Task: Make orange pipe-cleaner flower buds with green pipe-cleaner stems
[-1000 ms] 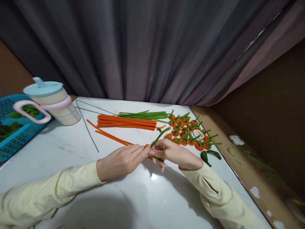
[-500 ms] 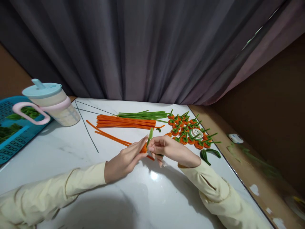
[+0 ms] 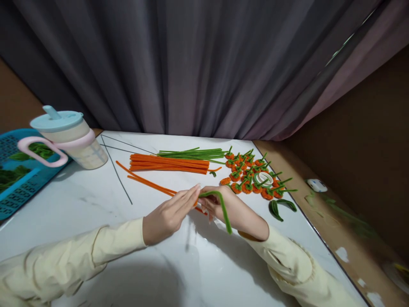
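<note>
My left hand (image 3: 171, 213) is closed, fingers pressed together, on a small orange pipe-cleaner piece (image 3: 195, 205) that mostly hides behind the fingertips. Right against it, my right hand (image 3: 234, 209) pinches a green pipe cleaner (image 3: 225, 211), which bends over and hangs down in front of that hand. Two loose orange pipe cleaners (image 3: 153, 184) run under my fingers. Beyond lie a bundle of orange pipe cleaners (image 3: 169, 164) and a bundle of green ones (image 3: 191, 152). To the right sit several finished orange pieces with green stems (image 3: 246, 186) and one bare orange coil (image 3: 225, 181).
A tape roll (image 3: 268, 182) rests among the finished pieces, with dark green leaf shapes (image 3: 275, 211) nearby. At the left stand a lidded cup (image 3: 84, 153) and a blue basket (image 3: 19, 200) with greenery. Thin dark wires (image 3: 118, 175) cross the white table (image 3: 92, 192). A curtain (image 3: 191, 72) hangs behind.
The green pipe cleaner stood upright between my hands; now it bends over toward me and hangs down. My right fingers have shifted slightly, and the orange piece is more covered.
</note>
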Tool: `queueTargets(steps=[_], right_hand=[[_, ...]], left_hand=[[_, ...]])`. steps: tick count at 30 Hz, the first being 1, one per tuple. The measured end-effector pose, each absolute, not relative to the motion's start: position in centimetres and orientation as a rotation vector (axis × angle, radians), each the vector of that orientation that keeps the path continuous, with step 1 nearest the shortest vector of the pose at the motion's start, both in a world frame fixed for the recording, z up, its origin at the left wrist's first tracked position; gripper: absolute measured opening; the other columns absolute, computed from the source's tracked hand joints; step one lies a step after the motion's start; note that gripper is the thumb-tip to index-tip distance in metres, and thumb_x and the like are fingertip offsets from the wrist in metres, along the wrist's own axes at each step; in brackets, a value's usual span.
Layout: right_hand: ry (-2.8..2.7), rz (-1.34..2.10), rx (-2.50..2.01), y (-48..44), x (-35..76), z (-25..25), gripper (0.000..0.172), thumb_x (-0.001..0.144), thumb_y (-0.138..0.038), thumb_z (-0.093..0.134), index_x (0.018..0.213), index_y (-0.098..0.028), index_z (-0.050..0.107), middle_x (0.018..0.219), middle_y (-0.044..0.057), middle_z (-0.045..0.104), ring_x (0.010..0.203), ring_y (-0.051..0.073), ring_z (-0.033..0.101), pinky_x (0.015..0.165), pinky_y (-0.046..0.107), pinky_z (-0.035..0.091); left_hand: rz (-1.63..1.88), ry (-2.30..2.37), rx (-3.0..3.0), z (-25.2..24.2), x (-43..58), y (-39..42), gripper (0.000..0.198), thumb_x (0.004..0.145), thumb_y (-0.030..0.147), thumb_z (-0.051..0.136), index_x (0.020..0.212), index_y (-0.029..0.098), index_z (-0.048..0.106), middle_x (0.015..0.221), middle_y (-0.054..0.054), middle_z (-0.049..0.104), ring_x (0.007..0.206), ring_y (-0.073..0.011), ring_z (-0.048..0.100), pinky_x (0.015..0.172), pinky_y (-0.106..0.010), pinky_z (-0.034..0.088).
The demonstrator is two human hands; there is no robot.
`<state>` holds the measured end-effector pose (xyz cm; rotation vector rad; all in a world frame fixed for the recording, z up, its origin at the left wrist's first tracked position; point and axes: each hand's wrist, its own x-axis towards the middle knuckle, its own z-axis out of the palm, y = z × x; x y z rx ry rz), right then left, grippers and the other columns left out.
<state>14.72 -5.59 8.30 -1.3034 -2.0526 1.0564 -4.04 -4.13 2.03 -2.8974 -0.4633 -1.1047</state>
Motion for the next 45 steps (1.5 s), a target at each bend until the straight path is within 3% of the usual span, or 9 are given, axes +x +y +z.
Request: queueTargets(steps=[9, 16, 22, 25, 28, 30, 36, 41, 45], right_hand=[[-2.13, 0.706, -1.269, -6.1, 14.0, 7.9, 0.023, 0.077, 0.002, 0.045, 0.064, -0.017, 0.047, 0.058, -0.003, 0.051, 0.051, 0.009, 0.041, 0.052, 0.02, 0.032], [-2.142, 0.58, -1.183, -6.3, 13.9, 7.3, 0.02, 0.082, -0.002, 0.044, 0.069, -0.017, 0.046, 0.065, 0.001, 0.056, 0.055, 0.012, 0.048, 0.055, 0.021, 0.036], [-2.201, 0.478, -1.171, -6.9, 13.8, 6.2, 0.016, 0.084, -0.003, 0.04, 0.084, -0.016, 0.05, 0.077, 0.006, 0.06, 0.065, 0.015, 0.054, 0.06, 0.024, 0.04], [-2.206, 0.527, -1.148, -6.7, 13.9, 6.7, 0.015, 0.085, -0.005, 0.041, 0.083, -0.016, 0.051, 0.075, 0.005, 0.059, 0.065, 0.014, 0.054, 0.06, 0.024, 0.04], [-2.166, 0.651, -1.166, -6.3, 14.1, 7.7, 0.017, 0.086, -0.007, 0.044, 0.074, -0.017, 0.051, 0.066, 0.001, 0.057, 0.057, 0.011, 0.05, 0.056, 0.021, 0.038], [-2.134, 0.706, -1.21, -6.1, 14.3, 8.2, 0.019, 0.084, -0.006, 0.046, 0.07, -0.017, 0.051, 0.061, -0.001, 0.055, 0.054, 0.01, 0.048, 0.054, 0.02, 0.036], [-2.05, 0.861, -1.309, -6.0, 14.5, 8.7, 0.019, 0.08, -0.003, 0.048, 0.067, -0.017, 0.051, 0.056, -0.003, 0.056, 0.052, 0.01, 0.053, 0.054, 0.019, 0.037], [-2.035, 0.851, -1.315, -6.3, 14.0, 8.4, 0.017, 0.083, -0.006, 0.048, 0.071, -0.016, 0.054, 0.058, -0.002, 0.058, 0.052, 0.01, 0.054, 0.054, 0.02, 0.037], [-2.106, 0.676, -1.241, -6.6, 13.9, 8.1, 0.017, 0.085, -0.008, 0.045, 0.071, -0.017, 0.05, 0.058, -0.001, 0.055, 0.052, 0.01, 0.049, 0.054, 0.021, 0.036]], left_hand=[[-1.273, -0.61, -2.987, 2.4, -4.0, -3.9, 0.057, 0.089, 0.0, 0.035, 0.144, 0.012, 0.024, 0.129, -0.019, 0.054, 0.122, -0.026, 0.05, 0.094, -0.041, 0.052], [-1.306, -0.615, -3.02, 2.8, -4.1, -4.1, 0.059, 0.088, -0.002, 0.036, 0.144, 0.016, 0.028, 0.129, -0.016, 0.055, 0.122, -0.0237, 0.05, 0.098, -0.04, 0.049], [-1.432, -0.759, -3.117, 3.7, -4.1, -4.3, 0.05, 0.091, 0.008, 0.04, 0.14, 0.02, 0.037, 0.127, -0.012, 0.058, 0.115, -0.0215, 0.056, 0.093, -0.035, 0.051], [-1.412, -0.976, -3.225, 4.9, -3.9, -4.5, 0.038, 0.093, 0.014, 0.041, 0.13, 0.019, 0.049, 0.11, -0.009, 0.067, 0.094, -0.0175, 0.065, 0.08, -0.028, 0.055], [-1.278, -1.169, -3.266, 6.0, -3.8, -4.7, 0.031, 0.095, 0.019, 0.039, 0.12, 0.018, 0.058, 0.085, -0.004, 0.069, 0.073, -0.0135, 0.064, 0.069, -0.024, 0.054], [-1.241, -1.081, -3.268, 6.2, -3.7, -4.7, 0.033, 0.096, 0.021, 0.038, 0.125, 0.018, 0.053, 0.085, -0.004, 0.068, 0.077, -0.0146, 0.064, 0.07, -0.025, 0.054], [-1.131, -0.691, -3.188, 4.7, -3.9, -4.1, 0.047, 0.096, 0.016, 0.036, 0.142, 0.016, 0.029, 0.129, -0.016, 0.055, 0.118, -0.0235, 0.052, 0.094, -0.038, 0.049], [-1.302, -0.672, -3.158, 4.1, -4.1, -3.8, 0.053, 0.095, 0.011, 0.037, 0.145, 0.02, 0.023, 0.124, -0.012, 0.058, 0.106, -0.0191, 0.058, 0.086, -0.032, 0.053], [-1.273, -0.817, -3.248, 4.3, -4.1, -4.0, 0.044, 0.096, 0.016, 0.034, 0.139, 0.019, 0.035, 0.103, -0.009, 0.065, 0.088, -0.017, 0.062, 0.077, -0.029, 0.055]])
